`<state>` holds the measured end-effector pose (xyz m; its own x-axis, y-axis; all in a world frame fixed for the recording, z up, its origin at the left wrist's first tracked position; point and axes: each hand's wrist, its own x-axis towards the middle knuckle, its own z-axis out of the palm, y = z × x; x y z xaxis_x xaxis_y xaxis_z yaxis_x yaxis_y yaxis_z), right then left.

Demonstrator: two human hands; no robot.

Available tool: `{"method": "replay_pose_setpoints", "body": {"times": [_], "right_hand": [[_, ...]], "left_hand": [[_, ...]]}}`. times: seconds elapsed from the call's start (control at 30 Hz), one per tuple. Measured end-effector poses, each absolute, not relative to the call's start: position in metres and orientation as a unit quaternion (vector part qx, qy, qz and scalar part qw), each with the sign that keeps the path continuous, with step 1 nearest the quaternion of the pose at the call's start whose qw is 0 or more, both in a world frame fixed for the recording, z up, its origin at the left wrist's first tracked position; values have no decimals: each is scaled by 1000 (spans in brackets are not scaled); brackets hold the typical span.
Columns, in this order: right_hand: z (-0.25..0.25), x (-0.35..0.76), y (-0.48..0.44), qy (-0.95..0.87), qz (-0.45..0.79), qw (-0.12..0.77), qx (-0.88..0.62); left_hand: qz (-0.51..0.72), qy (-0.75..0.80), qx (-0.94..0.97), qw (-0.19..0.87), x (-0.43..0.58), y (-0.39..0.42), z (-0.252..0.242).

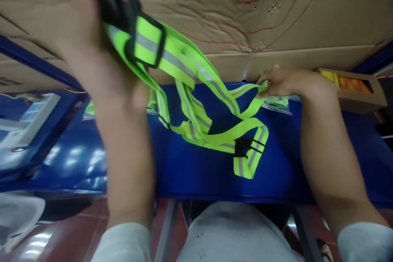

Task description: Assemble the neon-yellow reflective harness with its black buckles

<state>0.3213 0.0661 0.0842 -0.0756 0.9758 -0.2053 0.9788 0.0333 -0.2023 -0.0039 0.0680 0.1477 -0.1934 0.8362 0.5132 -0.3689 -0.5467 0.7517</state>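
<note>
A neon yellow-green reflective harness [176, 59] with grey stripes stretches between my two hands. My left hand [92, 45], raised at the upper left and blurred, is closed around its black plastic end piece [113, 4]; some of its fingers are hidden. Beside that piece a black slide buckle [147, 41] sits on the wide strap. At the right, the fingertips of my right hand [279, 82] pinch a thin strap of the harness. The lower loops hang over or rest on the blue table [196, 176], with a small black buckle [242, 147] among them.
Clear plastic bags [278, 106] with yellow-green straps lie beyond my right hand. A cardboard box [356, 90] with orange contents stands at the right. Brown cardboard [215, 16] with red string rises behind the table. A white tray-like object [30, 120] is at the left.
</note>
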Motion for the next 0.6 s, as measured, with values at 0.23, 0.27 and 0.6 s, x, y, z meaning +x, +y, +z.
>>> {"method": "replay_pose_setpoints", "body": {"times": [0.23,0.27,0.6], "right_hand": [[127,260,23,850,-225,-324,349],[131,253,18,838,-251,-344,340],[121,254,27,746,-360,-410,383]], "left_hand": [[629,180,611,446,30,54,132],[619,183,625,438,30,53,129],[639,130,629,423,30,50,128]]}}
